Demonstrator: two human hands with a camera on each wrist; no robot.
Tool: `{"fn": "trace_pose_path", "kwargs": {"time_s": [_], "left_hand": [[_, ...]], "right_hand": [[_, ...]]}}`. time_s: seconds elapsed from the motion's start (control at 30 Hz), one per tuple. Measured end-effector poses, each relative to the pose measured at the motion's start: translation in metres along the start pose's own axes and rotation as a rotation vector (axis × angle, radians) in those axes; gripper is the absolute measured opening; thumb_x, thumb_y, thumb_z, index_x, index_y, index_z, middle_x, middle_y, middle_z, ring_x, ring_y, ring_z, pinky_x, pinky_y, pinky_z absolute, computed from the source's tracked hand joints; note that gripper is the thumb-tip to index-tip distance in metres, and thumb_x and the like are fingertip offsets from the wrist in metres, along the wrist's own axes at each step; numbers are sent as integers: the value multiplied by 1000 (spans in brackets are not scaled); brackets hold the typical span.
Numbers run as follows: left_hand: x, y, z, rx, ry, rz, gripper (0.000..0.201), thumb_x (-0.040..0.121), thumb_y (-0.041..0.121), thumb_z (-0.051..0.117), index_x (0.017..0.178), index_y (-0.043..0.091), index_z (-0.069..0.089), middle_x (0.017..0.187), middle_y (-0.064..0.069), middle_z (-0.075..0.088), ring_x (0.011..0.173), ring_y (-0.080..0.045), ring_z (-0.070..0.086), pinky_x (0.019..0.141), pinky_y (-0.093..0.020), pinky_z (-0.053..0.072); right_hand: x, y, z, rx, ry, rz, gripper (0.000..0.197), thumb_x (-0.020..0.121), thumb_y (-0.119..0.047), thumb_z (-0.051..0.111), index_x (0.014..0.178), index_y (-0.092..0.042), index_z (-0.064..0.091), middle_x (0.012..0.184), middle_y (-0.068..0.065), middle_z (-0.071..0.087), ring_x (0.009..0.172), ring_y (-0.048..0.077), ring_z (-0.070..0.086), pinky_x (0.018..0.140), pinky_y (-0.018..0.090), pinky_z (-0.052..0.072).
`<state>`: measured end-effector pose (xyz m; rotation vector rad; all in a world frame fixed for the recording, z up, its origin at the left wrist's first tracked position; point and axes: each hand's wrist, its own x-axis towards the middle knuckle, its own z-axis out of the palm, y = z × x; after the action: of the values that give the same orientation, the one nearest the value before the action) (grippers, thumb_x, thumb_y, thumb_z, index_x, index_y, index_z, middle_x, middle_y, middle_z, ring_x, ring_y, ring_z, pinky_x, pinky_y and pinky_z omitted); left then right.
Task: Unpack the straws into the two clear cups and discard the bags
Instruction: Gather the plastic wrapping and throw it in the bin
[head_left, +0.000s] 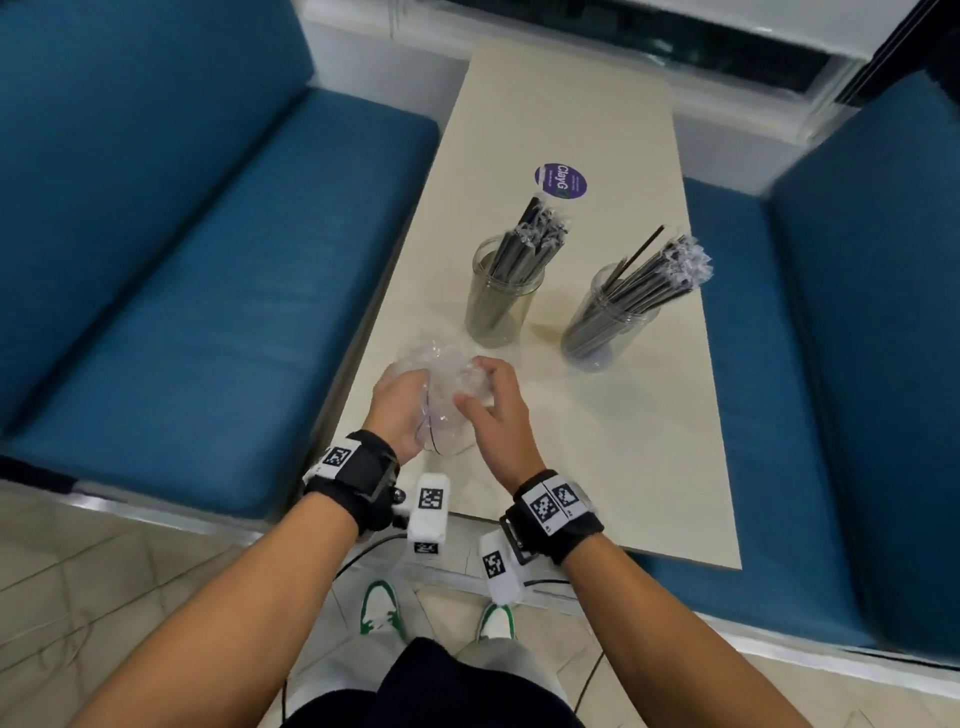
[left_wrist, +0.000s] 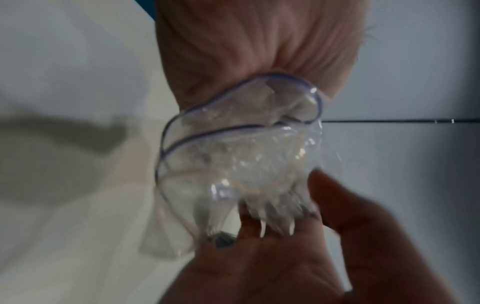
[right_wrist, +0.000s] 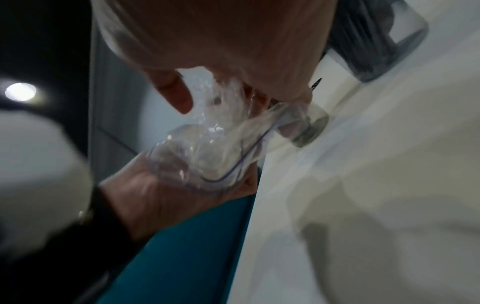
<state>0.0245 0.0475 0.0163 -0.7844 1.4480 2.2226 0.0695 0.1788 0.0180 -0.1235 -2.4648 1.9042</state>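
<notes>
Both hands, the left hand (head_left: 400, 415) and right hand (head_left: 493, 410), curl round a crumpled clear bag (head_left: 447, 389) over the worktop (head_left: 597, 441), with two straw-filled cups (head_left: 501, 296) just beyond them.

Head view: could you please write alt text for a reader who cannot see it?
Both hands, left and right, crumple clear bags over the near end of a cream table. Beyond them stand two clear cups of wrapped dark straws, with blue benches on either side.
</notes>
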Motion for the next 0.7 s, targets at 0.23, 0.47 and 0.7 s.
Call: {"fn": "trace_pose_path", "kwargs": {"time_s": [0.23, 0.47, 0.7], "left_hand": [[-33, -5, 15, -363, -85, -17, 27, 96, 13, 41, 106, 6, 65, 93, -12, 70, 82, -30, 73, 80, -42, 65], [-45, -30, 11, -279, 99, 136, 25, 105, 36, 53, 111, 17, 69, 87, -2, 76, 73, -18, 75, 58, -30, 59], [-48, -20, -57, 36, 616, 451, 22, 87, 19, 65, 101, 36, 66, 108, 7, 73, 105, -21, 72, 99, -43, 61]], "right_hand": [[15, 9, -18, -187, -89, -322, 33, 84, -20, 84, 112, -14, 69, 115, 0, 62, 103, 11, 61, 75, 27, 56], [3, 10, -4, -157, -151, -271, 28, 85, -19, 83, 109, -14, 69, 107, -2, 71, 95, 11, 64, 83, 31, 54], [-41, 19, 2, -156, -444, -103, 49, 95, -36, 71, 139, -34, 48, 140, -21, 52, 137, 9, 45, 112, 24, 35]]}}
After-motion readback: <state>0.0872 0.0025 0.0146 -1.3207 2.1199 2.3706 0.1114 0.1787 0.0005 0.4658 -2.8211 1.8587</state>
